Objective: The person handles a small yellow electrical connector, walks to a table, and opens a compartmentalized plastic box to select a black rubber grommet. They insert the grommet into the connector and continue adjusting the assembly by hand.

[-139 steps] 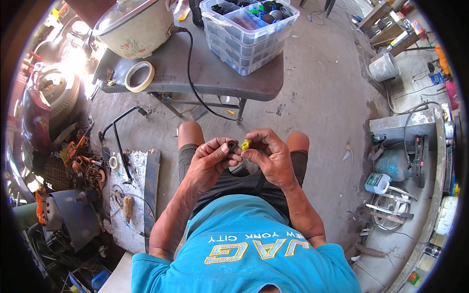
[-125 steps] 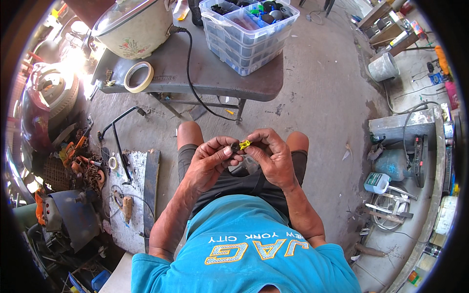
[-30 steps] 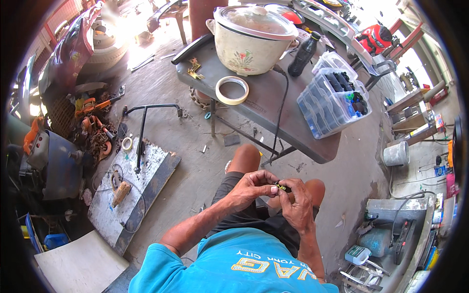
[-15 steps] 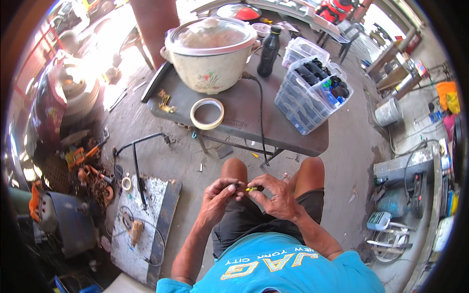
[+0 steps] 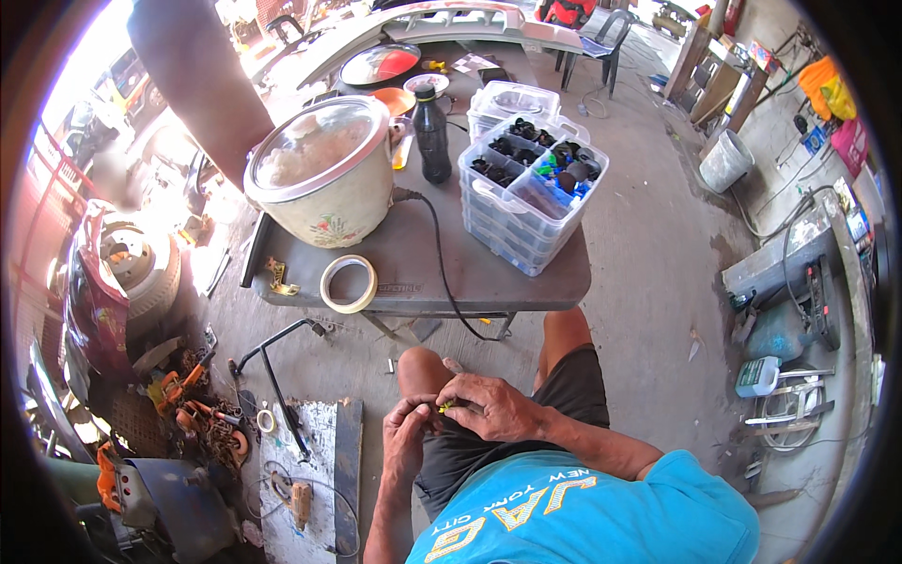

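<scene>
Above my lap both hands are brought together, fingertips nearly meeting. In the fingers of my right hand (image 5: 495,411) is a small yellow-green piece (image 5: 445,407), too small to name and partly covered by the fingertips. My left hand (image 5: 408,430) is closed in a pinch right beside it; what lies between its thumb and fingers is hidden. Just beyond my knees stands a dark table (image 5: 413,287). On it, a clear plastic organizer box (image 5: 526,221) holds several small black, blue and green parts in compartments.
A slow cooker (image 5: 324,202) with a glass lid, a tape roll (image 5: 349,284), a dark bottle (image 5: 432,141) and a black cord (image 5: 442,254) are on the table. At floor left lie a board (image 5: 324,470) with a power tool (image 5: 300,503) and rusty chains (image 5: 202,418).
My view has shifted, so the table appears lower and further left. My hands have come closer together; the small dark piece seen in my left fingertips is now hidden.
</scene>
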`<state>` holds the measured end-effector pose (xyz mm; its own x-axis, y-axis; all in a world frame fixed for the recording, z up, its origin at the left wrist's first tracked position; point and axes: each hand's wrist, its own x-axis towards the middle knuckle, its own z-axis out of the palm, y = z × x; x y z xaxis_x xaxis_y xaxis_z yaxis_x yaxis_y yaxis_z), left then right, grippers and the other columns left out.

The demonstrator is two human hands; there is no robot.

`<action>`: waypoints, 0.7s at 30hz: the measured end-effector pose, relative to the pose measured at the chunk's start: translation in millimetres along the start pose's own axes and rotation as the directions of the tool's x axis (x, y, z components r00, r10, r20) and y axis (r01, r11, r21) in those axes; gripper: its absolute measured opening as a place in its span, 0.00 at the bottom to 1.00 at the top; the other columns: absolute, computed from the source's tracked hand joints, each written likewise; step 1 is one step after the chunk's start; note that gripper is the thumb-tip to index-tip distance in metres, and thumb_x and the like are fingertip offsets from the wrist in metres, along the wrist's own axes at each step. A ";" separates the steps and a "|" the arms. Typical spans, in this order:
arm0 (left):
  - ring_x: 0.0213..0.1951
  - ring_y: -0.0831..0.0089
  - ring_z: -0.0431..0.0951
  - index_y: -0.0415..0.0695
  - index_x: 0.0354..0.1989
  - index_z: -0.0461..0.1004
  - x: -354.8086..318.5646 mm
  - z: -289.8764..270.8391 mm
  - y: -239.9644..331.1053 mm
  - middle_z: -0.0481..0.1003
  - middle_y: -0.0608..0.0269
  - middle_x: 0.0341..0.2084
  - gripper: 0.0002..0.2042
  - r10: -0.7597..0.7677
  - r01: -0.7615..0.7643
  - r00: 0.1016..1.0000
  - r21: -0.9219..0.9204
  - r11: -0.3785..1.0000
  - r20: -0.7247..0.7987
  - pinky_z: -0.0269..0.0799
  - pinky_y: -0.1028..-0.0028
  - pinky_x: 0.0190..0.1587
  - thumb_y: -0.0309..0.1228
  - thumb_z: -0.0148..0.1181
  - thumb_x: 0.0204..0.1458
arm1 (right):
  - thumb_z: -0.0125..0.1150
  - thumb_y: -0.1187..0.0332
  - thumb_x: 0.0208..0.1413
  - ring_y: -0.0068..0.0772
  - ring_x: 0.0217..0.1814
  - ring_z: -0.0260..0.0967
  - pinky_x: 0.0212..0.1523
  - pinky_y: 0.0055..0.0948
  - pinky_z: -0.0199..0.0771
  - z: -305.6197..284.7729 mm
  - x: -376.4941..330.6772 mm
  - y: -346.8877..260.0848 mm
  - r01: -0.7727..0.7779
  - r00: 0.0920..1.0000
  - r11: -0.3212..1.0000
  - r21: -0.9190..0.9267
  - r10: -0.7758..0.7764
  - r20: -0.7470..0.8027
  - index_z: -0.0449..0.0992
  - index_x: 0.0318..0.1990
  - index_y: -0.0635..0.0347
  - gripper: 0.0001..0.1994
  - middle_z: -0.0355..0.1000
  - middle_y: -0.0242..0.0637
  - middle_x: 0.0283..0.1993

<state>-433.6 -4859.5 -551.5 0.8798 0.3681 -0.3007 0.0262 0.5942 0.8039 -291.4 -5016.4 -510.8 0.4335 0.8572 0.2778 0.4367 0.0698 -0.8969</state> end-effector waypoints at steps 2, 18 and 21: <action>0.35 0.76 0.81 0.34 0.52 0.77 1.5 7.7 -10.1 0.81 0.60 0.37 0.13 -0.017 0.017 0.999 0.006 1.000 0.029 0.76 0.77 0.39 0.30 0.60 0.64 | 0.62 0.73 0.60 0.46 0.51 0.76 0.70 0.49 0.58 -5.4 -6.9 6.3 0.038 0.999 0.999 -0.029 -0.038 -0.006 0.76 0.49 0.60 0.10 0.77 0.41 0.43; 0.49 0.66 0.81 0.36 0.52 0.75 43.3 83.6 -47.6 0.80 0.52 0.46 0.11 0.042 -0.019 0.994 -0.204 0.979 0.106 0.78 0.68 0.55 0.23 0.60 0.63 | 0.66 0.75 0.58 0.51 0.52 0.77 0.54 0.44 0.77 -71.6 -50.6 1.3 0.023 0.994 0.996 -0.092 -0.032 -0.101 0.76 0.50 0.61 0.13 0.78 0.46 0.47; 0.49 0.66 0.81 0.37 0.52 0.76 47.7 88.0 -45.7 0.80 0.52 0.46 0.10 0.029 -0.010 0.994 -0.169 0.986 0.110 0.79 0.67 0.53 0.23 0.59 0.64 | 0.65 0.77 0.57 0.53 0.55 0.76 0.57 0.45 0.76 -76.4 -53.7 2.6 -0.022 0.993 0.998 -0.058 0.016 -0.113 0.77 0.51 0.61 0.14 0.77 0.48 0.49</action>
<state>-351.0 -4932.1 -557.4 0.9269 0.3048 -0.2190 -0.0635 0.7025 0.7088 -253.3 -5101.3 -501.8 0.5269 0.7949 0.3010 0.4718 0.0210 -0.8814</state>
